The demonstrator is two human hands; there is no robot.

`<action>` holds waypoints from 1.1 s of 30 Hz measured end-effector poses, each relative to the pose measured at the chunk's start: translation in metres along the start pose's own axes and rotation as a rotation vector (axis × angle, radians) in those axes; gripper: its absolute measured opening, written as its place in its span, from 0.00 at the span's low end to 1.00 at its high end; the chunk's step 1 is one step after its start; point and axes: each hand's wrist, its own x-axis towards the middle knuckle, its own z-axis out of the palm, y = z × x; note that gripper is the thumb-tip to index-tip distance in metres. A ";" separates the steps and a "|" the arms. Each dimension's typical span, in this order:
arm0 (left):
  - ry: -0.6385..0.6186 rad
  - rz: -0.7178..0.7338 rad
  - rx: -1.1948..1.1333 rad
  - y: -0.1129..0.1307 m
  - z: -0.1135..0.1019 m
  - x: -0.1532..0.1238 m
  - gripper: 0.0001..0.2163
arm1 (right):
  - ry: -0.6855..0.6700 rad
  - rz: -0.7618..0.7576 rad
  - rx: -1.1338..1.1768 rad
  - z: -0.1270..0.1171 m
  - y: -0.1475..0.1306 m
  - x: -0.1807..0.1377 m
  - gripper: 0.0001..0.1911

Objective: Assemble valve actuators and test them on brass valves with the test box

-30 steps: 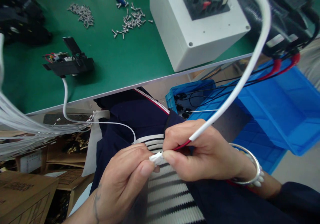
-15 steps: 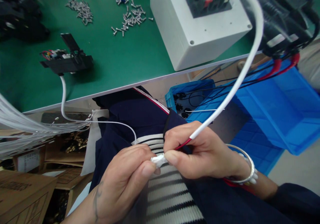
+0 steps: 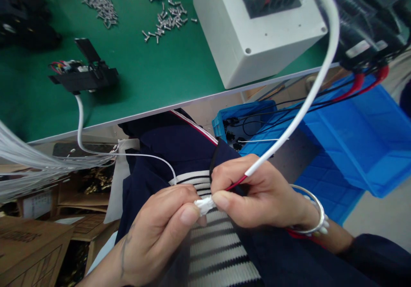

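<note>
Between my two hands, just in front of my striped shirt, is a small white connector (image 3: pixel 204 205). My left hand (image 3: pixel 163 227) pinches its left end between thumb and fingers. The thumb and forefinger of my right hand (image 3: pixel 260 193) are closed on the other end. A red wire (image 3: pixel 236 183) runs into the right hand out of a thick white cable (image 3: pixel 297 122), which arches up past the grey box. From behind my left hand, a thin white cable (image 3: pixel 146 155) leads left toward a small black housing (image 3: pixel 88 81) with coloured wires. My fingers hide how the connector's parts meet.
Two piles of screws (image 3: pixel 102 10) lie on the green table (image 3: pixel 144 73). A grey box (image 3: pixel 231 51) stands at the table's edge. Blue bins (image 3: pixel 359 137) are below right. Cardboard boxes (image 3: pixel 32 252) and a bundle of white cables (image 3: pixel 35 158) are at the left.
Both hands keep their grip on the connector, almost in the same place. The view has shifted slightly.
</note>
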 end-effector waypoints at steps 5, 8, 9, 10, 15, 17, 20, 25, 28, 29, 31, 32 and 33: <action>0.005 0.013 0.042 -0.003 -0.002 -0.001 0.15 | 0.006 -0.004 -0.006 0.003 0.000 0.001 0.09; 0.006 -0.015 0.087 -0.004 -0.002 0.000 0.16 | 0.011 0.028 0.041 0.005 0.003 0.001 0.09; 0.017 -0.027 0.099 -0.004 -0.001 0.000 0.16 | 0.017 0.045 0.042 0.005 0.003 0.001 0.08; 0.032 -0.037 0.102 -0.004 0.000 0.000 0.16 | 0.025 0.062 0.036 0.005 0.003 0.002 0.08; 0.124 -0.049 0.002 -0.006 0.002 0.000 0.07 | 0.054 0.098 -0.008 0.004 0.001 0.001 0.08; 0.132 -0.047 -0.048 -0.006 0.002 -0.001 0.06 | 0.037 0.076 -0.028 0.003 -0.001 0.000 0.07; 0.114 -0.036 -0.080 -0.005 0.002 0.000 0.07 | 0.019 0.049 -0.078 0.003 -0.003 -0.001 0.06; 0.154 -0.023 -0.028 -0.002 0.002 0.000 0.06 | 0.021 -0.017 -0.250 0.005 -0.008 0.000 0.08; 0.186 -0.045 -0.009 -0.003 0.004 0.000 0.05 | 0.022 -0.043 -0.315 0.004 -0.010 0.001 0.08; 0.188 -0.054 -0.024 -0.003 0.004 0.001 0.05 | 0.025 -0.040 -0.316 0.003 -0.010 0.001 0.08; 0.180 -0.069 -0.078 -0.003 0.005 0.001 0.06 | 0.031 -0.020 -0.278 0.002 -0.009 0.000 0.09; 0.172 -0.079 -0.105 -0.003 0.004 0.002 0.06 | 0.032 0.002 -0.235 0.001 -0.008 0.000 0.09; 0.165 -0.086 -0.130 -0.003 0.004 0.002 0.06 | 0.030 0.030 -0.177 0.001 -0.006 0.000 0.09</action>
